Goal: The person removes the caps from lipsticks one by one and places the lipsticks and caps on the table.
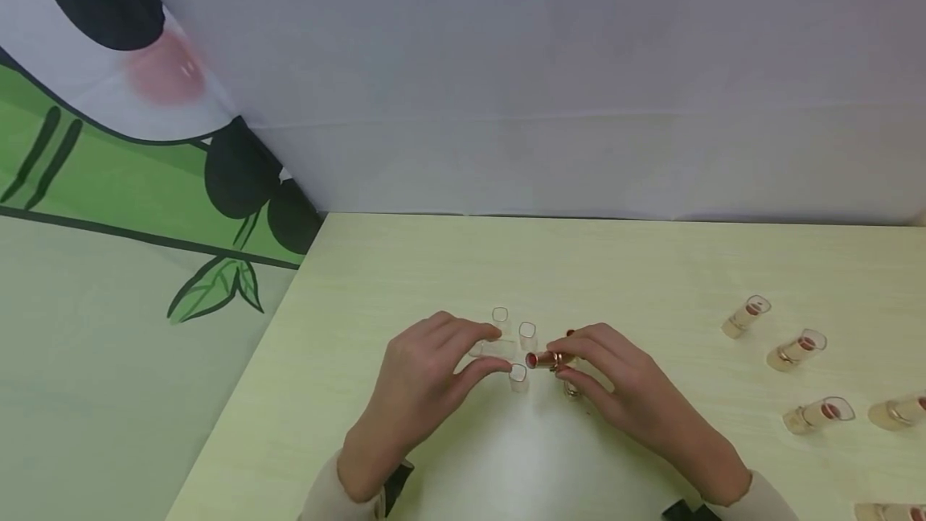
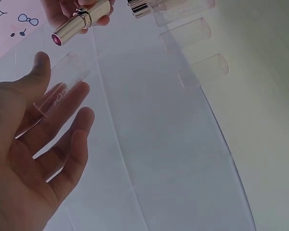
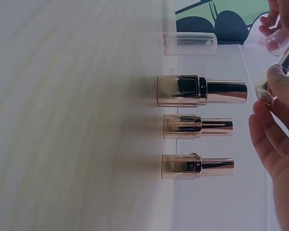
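My left hand (image 1: pixel 432 360) pinches a clear lipstick cap (image 2: pixel 62 84) between thumb and fingers, tilted on its side in the air. Opposite it, my right hand (image 1: pixel 615 376) grips an uncapped gold lipstick (image 2: pixel 82 21), its dark red tip pointing toward the cap. Cap and lipstick are apart. Around the hands several clear caps (image 1: pixel 527 336) stand upright on the table. In the right wrist view, three uncapped lipsticks with clear bases, one of them the largest in view (image 3: pixel 202 91), stand in a row; in the head view the right hand mostly hides them.
On the right of the pale wooden table (image 1: pixel 622 280) stand several lipsticks with clear caps on, such as the rear one (image 1: pixel 745 316). A white cloth wall (image 1: pixel 550 87) rises behind the table's back edge. A green cartoon print (image 1: pixel 130 159) covers the left side.
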Demonstrator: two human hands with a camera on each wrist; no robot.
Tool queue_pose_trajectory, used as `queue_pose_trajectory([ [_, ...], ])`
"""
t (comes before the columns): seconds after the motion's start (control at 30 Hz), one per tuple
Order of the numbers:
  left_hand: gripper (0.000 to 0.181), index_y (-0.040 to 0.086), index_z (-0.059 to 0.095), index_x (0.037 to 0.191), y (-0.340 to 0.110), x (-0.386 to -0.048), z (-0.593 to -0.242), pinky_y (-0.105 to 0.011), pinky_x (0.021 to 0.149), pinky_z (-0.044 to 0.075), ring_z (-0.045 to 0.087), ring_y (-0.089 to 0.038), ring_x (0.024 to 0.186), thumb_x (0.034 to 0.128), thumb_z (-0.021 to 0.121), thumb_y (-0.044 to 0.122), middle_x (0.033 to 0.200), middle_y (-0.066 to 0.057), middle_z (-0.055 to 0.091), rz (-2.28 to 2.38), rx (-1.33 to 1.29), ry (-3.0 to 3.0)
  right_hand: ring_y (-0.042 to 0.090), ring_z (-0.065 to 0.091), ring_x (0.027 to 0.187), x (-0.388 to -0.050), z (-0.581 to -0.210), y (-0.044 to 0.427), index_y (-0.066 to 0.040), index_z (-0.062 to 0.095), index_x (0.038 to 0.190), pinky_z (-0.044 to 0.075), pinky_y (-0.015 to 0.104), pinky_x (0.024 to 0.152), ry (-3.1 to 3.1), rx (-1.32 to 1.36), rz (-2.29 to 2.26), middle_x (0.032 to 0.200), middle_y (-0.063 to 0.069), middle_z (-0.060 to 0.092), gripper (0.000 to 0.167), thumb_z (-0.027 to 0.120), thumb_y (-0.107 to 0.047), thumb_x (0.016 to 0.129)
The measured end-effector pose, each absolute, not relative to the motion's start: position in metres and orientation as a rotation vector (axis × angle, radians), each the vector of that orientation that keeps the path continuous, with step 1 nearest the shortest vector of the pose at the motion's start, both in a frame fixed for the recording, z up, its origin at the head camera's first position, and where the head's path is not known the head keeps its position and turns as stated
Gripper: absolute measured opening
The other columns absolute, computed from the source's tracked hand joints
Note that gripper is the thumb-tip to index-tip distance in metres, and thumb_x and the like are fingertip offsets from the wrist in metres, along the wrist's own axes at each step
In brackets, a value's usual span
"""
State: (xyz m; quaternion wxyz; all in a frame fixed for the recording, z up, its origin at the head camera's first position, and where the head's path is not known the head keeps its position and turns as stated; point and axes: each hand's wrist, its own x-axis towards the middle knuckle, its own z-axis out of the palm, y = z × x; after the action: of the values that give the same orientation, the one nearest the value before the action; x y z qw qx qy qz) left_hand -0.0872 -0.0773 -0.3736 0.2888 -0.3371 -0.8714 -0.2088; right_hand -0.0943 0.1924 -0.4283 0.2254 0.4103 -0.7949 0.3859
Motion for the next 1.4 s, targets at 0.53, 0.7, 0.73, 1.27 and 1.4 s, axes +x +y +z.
queue_pose_trajectory([
  [0.53,0.03,0.019,0.077,0.1,-0.081,-0.098,-0.393,-0.02,0.061,0.051,0.063,-0.006,0.07,0.0808,0.089,0.039,0.092,0.011,0.079,-0.441,-0.837,-2.507,0.007,0.064,0.101,-0.094,-0.427,0.192,-0.011,0.071,0.121,0.052,0.011,0.087,-2.203,1.118,1.082,0.112,-0.007,0.07,0.036,0.053,-0.039,0.108],
  [0.7,0.028,0.019,0.075,0.098,-0.081,-0.101,-0.401,-0.021,0.059,0.05,0.062,-0.007,0.066,0.081,0.089,0.037,0.088,0.01,0.079,-0.393,-0.812,-2.589,0.007,0.064,0.102,-0.094,-0.427,0.192,-0.011,0.071,0.121,0.053,0.014,0.086,-2.186,1.116,1.079,0.113,-0.008,0.071,0.035,0.054,-0.039,0.108],
  [0.73,0.029,0.018,0.075,0.098,-0.082,-0.102,-0.402,-0.022,0.058,0.05,0.062,-0.007,0.066,0.0808,0.089,0.037,0.088,0.009,0.079,-0.38,-0.811,-2.603,0.007,0.064,0.102,-0.094,-0.427,0.192,-0.012,0.071,0.121,0.053,0.014,0.086,-2.189,1.115,1.079,0.113,-0.008,0.071,0.035,0.054,-0.039,0.108],
  [1.27,0.028,0.02,0.076,0.091,-0.076,-0.103,-0.421,-0.02,0.054,0.043,0.059,-0.01,0.06,0.0782,0.09,0.04,0.075,0.011,0.072,-0.131,-0.765,-2.742,0.008,0.065,0.102,-0.096,-0.423,0.191,-0.01,0.07,0.121,0.054,0.015,0.088,-2.143,1.111,1.089,0.115,-0.006,0.071,0.033,0.055,-0.037,0.108],
  [1.4,0.028,0.02,0.074,0.089,-0.076,-0.104,-0.425,-0.02,0.054,0.041,0.057,-0.01,0.059,0.0773,0.09,0.041,0.073,0.011,0.07,-0.128,-0.766,-2.759,0.01,0.065,0.101,-0.096,-0.422,0.191,-0.008,0.07,0.119,0.052,0.013,0.09,-2.132,1.108,1.088,0.114,-0.004,0.071,0.034,0.055,-0.037,0.108],
])
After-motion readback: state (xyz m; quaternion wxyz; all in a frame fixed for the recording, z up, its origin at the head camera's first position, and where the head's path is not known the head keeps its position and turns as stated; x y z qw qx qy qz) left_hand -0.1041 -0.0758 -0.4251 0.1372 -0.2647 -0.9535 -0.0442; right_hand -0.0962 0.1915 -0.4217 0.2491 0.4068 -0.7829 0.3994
